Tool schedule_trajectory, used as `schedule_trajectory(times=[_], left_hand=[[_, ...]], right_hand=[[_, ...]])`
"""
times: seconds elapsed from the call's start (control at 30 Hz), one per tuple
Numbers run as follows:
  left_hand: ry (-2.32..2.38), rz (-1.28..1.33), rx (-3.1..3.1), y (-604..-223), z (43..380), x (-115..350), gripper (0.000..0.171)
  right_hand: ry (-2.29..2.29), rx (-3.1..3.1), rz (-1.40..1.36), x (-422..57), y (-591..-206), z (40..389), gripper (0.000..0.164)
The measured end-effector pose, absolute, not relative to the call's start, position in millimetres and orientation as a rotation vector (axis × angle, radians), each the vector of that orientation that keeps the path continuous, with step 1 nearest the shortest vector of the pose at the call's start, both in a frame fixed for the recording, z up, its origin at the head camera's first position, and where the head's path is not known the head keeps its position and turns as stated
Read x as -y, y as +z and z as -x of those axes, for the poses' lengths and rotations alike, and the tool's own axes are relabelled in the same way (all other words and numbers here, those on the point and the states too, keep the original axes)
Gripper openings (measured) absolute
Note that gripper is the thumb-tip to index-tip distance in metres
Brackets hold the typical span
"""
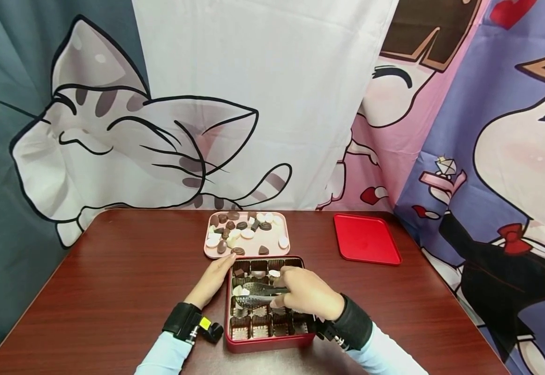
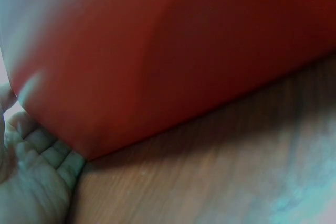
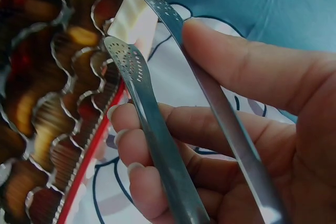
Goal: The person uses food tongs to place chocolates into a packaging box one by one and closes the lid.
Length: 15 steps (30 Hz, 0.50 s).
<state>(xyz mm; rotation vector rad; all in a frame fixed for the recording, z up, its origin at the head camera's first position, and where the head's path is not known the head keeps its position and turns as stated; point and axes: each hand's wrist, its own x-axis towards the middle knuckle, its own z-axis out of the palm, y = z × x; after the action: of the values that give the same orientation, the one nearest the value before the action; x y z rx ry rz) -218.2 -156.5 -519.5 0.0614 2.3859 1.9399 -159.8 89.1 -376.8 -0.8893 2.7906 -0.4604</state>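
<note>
My left hand [image 1: 211, 281] holds the far left corner of a red chocolate box [image 1: 272, 344], its fingers against the outer side. Dark gold compartments fill the box, several of them bearing chocolates in the back rows. Over its middle, my right hand [image 1: 310, 292] grips metal tongs [image 3: 163, 145] with perforated tips, thumb on one arm and fingers round the other. A white chocolate piece [image 3: 128, 17] sits between the tong tips in the right wrist view. From the head, the tips point left over the second row. The left wrist view mostly shows the box's red side.
Behind the box stands a pink tray [image 1: 210, 254] with several dark and white chocolates. A red tray [image 1: 366, 237] lies at the back right of the brown table [image 1: 127, 291]. Curtains with cartoon figures hang behind the table and along its right side.
</note>
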Motion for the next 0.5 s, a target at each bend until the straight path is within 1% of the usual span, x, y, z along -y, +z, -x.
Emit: schedule_trajectory(times=[0.07, 0.17, 0.37, 0.5], left_hand=[[1.941, -0.064, -2.382, -519.6, 218.5, 156.4, 0.047], [1.947, -0.073, -2.37, -519.2, 218.4, 156.5, 0.048], [1.961, -0.095, -2.305, -518.1, 216.9, 157.1, 0.056], [1.965, -0.095, -2.296, -518.5, 216.5, 157.3, 0.058]], right_hand=[[-0.437, -2.796, 0.911, -88.6, -379.8, 158.2, 0.021], [-0.426, -2.798, 0.919, -87.7, -382.5, 156.1, 0.025], [-0.448, -2.762, 0.885, -86.8, -383.0, 153.6, 0.035], [-0.465, -2.765, 0.865, -87.2, -383.6, 154.3, 0.027]])
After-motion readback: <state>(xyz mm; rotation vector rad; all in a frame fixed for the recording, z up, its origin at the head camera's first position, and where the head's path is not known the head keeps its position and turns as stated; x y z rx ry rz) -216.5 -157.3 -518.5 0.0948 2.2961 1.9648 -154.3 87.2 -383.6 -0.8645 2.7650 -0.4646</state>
